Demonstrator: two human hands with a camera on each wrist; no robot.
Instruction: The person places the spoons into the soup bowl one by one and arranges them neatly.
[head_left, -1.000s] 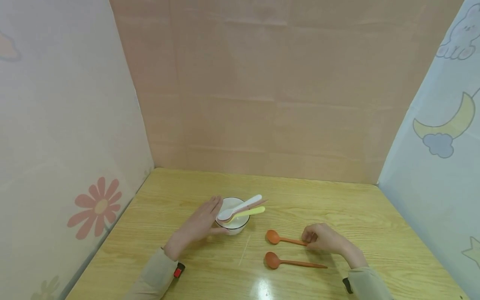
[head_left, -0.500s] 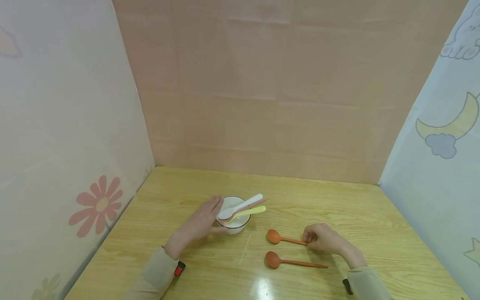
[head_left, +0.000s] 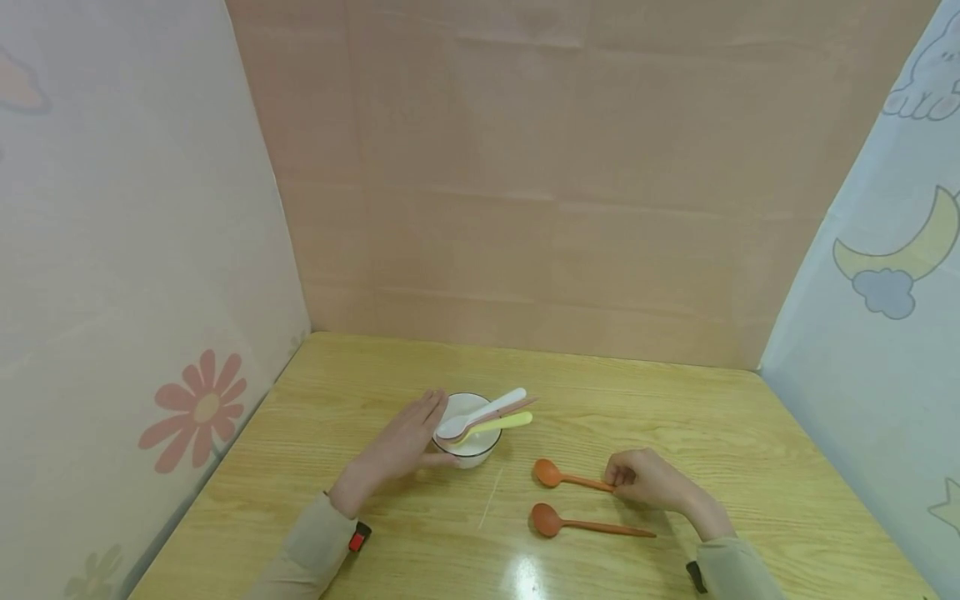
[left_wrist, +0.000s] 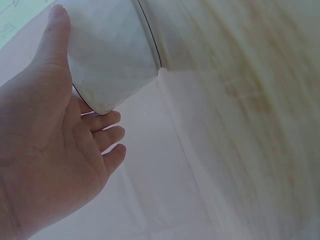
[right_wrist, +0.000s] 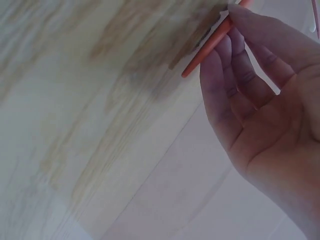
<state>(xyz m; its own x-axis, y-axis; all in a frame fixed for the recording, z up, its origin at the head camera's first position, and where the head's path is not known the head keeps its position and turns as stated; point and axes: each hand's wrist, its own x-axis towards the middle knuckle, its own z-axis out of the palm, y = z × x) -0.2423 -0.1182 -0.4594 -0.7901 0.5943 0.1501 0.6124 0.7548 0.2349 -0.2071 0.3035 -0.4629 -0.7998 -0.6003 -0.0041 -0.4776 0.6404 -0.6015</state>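
Peach-coloured backdrop [head_left: 525,183] behind you, pale printed side walls with a big flower [head_left: 206,408] and a moon [head_left: 903,246], and a wood-grain worktop [head_left: 360,367] with a glare spot near its front. So, your hands are well apart, each busy: the left hand [head_left: 396,440] is cupped round the left side of the white bowl [head_left: 477,460], thumb on the near side, and the right hand [head_left: 654,481] pinches the handle end of the farther orange spoon [head_left: 550,473], which lies right of the bowl, head toward it. Looks to me like you're at the pickup step, spoon not yet properly off the worktop. I'd say the next move calls for a firm thumb-and-finger pinch, since holding it that far back could let the head dip. Watch the nearer orange spoon [head_left: 547,520] lying just beside it, easy to nudge. The bowl already holds a white spoon [head_left: 489,408], a yellow spoon [head_left: 501,423] and a partly covered pink utensil [head_left: 517,407], all with handles poking over the right rim, so they could snag anything coming in from that side.
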